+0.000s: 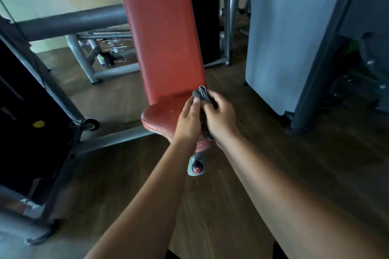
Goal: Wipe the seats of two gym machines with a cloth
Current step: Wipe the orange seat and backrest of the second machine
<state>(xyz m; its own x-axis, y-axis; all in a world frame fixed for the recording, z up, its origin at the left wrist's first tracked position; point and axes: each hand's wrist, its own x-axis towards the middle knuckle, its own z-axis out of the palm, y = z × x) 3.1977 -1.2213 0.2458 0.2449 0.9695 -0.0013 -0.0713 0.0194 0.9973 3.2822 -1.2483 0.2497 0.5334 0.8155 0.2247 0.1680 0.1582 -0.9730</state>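
Wood-plank floor [263, 101] fills the lower field under both of my forearms.

Right of centre stands a pale grey machine shroud [290, 38], upright, with "XTRACK" stencilled near its top. A black weight stack [25, 122] takes up the left edge and carries a yellow pin [38, 124].

Centre: a long red backrest [164, 33], leaning back, reaches up past the top of the view. A dark grey padded roller bar [71, 22] runs level out of its left side, over a grey tube frame.

At the foot of the backrest is the red seat [162, 115]. It is worn, with pale scuffs on the pad and a frayed front edge.

My left hand [189, 120] and right hand [221, 115] are together above the right part of the seat. Both grip the grey cloth [203, 92]: the left fingers pinch its near side and the right fingers curl over it from the right. The cloth is bunched and folded. A wad sticks up past my fingertips beside the bottom right corner of the backrest, and a dark tail hangs between my wrists. It looks lifted off the pad, though my hands hide any contact, so I cannot tell for sure.

Below the seat's front tip is a grey bracket with a red-and-black knob [197, 168].
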